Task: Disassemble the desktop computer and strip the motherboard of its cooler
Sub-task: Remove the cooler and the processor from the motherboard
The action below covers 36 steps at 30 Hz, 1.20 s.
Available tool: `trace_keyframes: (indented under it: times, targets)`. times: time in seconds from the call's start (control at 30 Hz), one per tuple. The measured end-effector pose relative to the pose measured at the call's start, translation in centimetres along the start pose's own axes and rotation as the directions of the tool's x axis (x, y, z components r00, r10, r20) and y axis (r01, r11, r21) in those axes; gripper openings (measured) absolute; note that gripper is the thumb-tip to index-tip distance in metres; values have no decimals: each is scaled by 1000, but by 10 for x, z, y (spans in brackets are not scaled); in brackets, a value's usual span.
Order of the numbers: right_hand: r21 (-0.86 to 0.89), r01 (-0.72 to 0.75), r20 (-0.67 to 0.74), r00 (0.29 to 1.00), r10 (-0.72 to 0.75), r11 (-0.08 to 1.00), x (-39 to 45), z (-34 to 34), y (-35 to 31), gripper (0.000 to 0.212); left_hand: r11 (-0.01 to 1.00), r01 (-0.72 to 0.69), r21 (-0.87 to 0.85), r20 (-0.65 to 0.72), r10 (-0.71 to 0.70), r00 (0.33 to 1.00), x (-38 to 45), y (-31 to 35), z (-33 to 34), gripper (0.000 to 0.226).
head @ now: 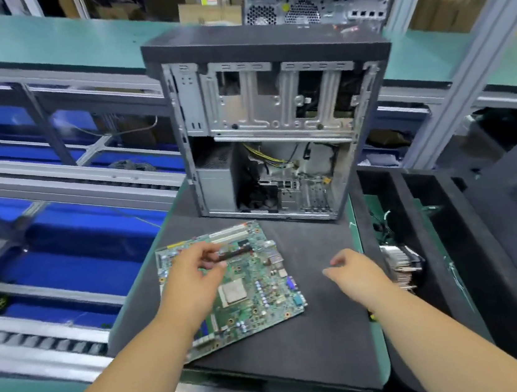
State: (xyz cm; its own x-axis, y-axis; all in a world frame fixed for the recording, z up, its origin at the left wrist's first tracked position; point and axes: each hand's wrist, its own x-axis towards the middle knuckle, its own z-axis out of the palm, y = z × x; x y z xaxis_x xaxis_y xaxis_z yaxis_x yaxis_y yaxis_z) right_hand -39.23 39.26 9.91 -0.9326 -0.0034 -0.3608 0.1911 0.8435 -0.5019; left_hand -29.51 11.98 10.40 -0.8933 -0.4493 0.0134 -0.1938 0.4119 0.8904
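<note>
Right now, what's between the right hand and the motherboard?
Nothing. In the head view, only a bare strip of dark foam mat separates the right hand from the motherboard. The left hand is over the board itself.

Both bare forearms are reaching in from the near edge, angling toward the far side. Left hand (pixel 192 274) is hovering palm-down, fingers loosely curled, thumb and fingertips pointing right. Right hand (pixel 356 273) is hanging well apart on the right, fingers relaxed and slightly bent, pointing left, holding nothing.
</note>
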Motion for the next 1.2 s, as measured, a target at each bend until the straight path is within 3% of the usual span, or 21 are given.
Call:
trace_keyframes:
  times: [0.1,0.2,0.27,0.4,0.47,0.53,0.6,0.8,0.93,1.07,1.2]
  targets:
    - [17,45,104,993,-46,999,5,25,-39,37,949,269,161,-210,-234,949,8,-24,-22,43]
    - [83,-12,189,982,-3,996,14,50,-69,60,835,547,61,-174,-530,830,13,-42,-33,69]
    - [127,-70,233,972,39,989,17,62,-83,69,805,591,-46,-109,-592,798,14,-52,-34,74]
    - [383,-213,251,960,120,899,24,71,-89,86,754,619,-219,-30,-640,768,17,-61,-37,73]
    - [439,-230,270,956,116,869,24,69,-86,81,698,652,-296,27,-676,736,21,-59,-39,72]
    - [475,-228,302,949,85,850,24,67,-83,60,674,664,-325,48,-689,723,23,-54,-40,56]
    - [486,-221,327,943,58,845,21,65,-79,46,685,657,-317,19,-688,726,24,-51,-39,23]
    - [497,-139,314,949,-28,857,1,42,-65,59,751,625,-213,-51,-647,761,23,-44,-28,23]
    - [578,-94,246,967,-63,811,-13,18,-60,45,776,630,-33,4,-630,776,27,-31,-8,51]
    - [641,-48,114,993,-33,766,-21,-23,-52,72,809,582,-80,88,-576,813,27,-8,26,63]
    - [650,28,35,997,-66,759,-29,-80,-29,83,881,453,-134,157,-432,888,20,23,65,63]
